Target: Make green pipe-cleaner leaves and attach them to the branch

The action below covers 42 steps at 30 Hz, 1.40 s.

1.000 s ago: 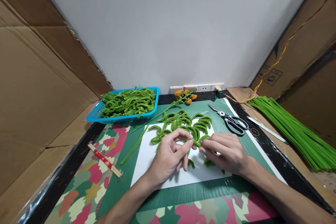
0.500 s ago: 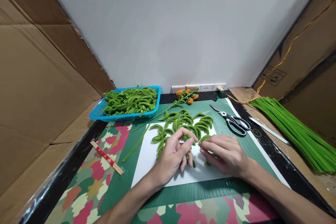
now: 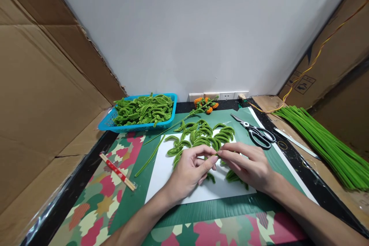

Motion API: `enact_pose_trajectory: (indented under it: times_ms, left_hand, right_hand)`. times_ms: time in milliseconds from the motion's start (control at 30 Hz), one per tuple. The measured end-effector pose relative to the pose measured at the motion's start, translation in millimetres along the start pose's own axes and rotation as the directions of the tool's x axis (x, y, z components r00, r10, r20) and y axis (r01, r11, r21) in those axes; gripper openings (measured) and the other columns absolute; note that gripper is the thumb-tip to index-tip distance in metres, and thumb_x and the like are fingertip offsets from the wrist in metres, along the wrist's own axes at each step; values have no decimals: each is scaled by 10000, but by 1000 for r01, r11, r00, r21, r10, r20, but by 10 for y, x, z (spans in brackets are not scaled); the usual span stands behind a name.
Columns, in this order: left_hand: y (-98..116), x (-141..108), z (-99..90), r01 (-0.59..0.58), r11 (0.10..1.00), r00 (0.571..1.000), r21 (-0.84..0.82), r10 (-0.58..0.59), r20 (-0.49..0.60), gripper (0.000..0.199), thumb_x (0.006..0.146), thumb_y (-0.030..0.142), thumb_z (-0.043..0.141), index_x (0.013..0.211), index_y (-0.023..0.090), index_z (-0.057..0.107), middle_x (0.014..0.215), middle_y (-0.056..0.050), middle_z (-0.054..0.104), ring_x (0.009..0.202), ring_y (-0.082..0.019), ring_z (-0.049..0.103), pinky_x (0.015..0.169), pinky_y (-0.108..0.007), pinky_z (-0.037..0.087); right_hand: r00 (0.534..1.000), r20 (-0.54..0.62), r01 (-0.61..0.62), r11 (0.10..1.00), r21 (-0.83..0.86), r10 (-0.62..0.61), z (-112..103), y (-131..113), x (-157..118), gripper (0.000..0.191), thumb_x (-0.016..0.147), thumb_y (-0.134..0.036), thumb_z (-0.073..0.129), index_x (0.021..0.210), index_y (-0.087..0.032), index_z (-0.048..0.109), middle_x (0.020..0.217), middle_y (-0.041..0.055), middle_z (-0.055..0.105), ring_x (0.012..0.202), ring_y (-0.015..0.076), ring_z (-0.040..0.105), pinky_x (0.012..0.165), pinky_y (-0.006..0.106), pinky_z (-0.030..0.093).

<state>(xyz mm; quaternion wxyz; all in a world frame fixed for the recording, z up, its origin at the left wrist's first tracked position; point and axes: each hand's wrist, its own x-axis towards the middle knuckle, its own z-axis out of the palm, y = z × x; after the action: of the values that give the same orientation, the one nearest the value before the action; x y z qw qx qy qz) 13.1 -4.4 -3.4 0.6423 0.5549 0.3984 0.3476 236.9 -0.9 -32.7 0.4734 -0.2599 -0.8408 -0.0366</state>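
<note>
Over a white sheet [image 3: 161,177], my left hand [image 3: 191,169] and my right hand [image 3: 249,165] meet fingertip to fingertip. Between the pinched fingers of both hands is a short green pipe cleaner [image 3: 218,154], mostly covered by the fingertips. Bent green pipe-cleaner pieces [image 3: 201,134] lie spread on the sheet just beyond the hands. A few more pieces [image 3: 233,176] rest beneath my right hand, partly hidden by it.
A blue basket [image 3: 138,128] heaped with green pieces stands back left. An orange-flowered stem [image 3: 206,103] lies at the back. Scissors [image 3: 258,134] and a bundle of green pipe cleaners [image 3: 323,146] are at right. Wrapped chopsticks [image 3: 118,172] and a single green strand [image 3: 150,157] lie left.
My right hand has shifted slightly left and up, and its fingertips now touch those of my left hand. My left thumb has moved up to the pinch.
</note>
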Motion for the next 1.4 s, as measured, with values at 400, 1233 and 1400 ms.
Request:
enact_pose_trajectory:
  times_ms: [400, 1233, 1400]
  left_hand:
    - [23, 18, -12, -24, 999, 999, 34, 23, 33, 260, 959, 398, 763, 972, 149, 692, 764, 12, 682, 461, -31, 479, 449, -151, 335]
    - [-58, -37, 16, -136, 951, 983, 278, 165, -83, 321, 980, 510, 684, 1021, 198, 748, 675, 28, 600, 531, -115, 491, 505, -219, 392]
    - [-50, -24, 26, -97, 978, 993, 186, 107, -41, 358, 989, 542, 669, 1019, 188, 718, 710, 19, 638, 485, -90, 485, 452, -197, 354]
  right_hand:
    - [998, -39, -44, 997, 62, 47, -13, -11, 40, 140, 1005, -82, 642, 1124, -150, 673, 963, 123, 756, 807, 187, 718, 678, 276, 580]
    - [981, -80, -162, 972, 171, 178, 64, -149, 83, 113, 965, -79, 687, 951, -191, 691, 773, 47, 727, 626, 148, 650, 550, 258, 502]
    - [992, -51, -111, 983, 149, 119, 67, -147, 79, 84, 991, -97, 665, 984, -178, 689, 794, 61, 730, 656, 153, 671, 566, 256, 504]
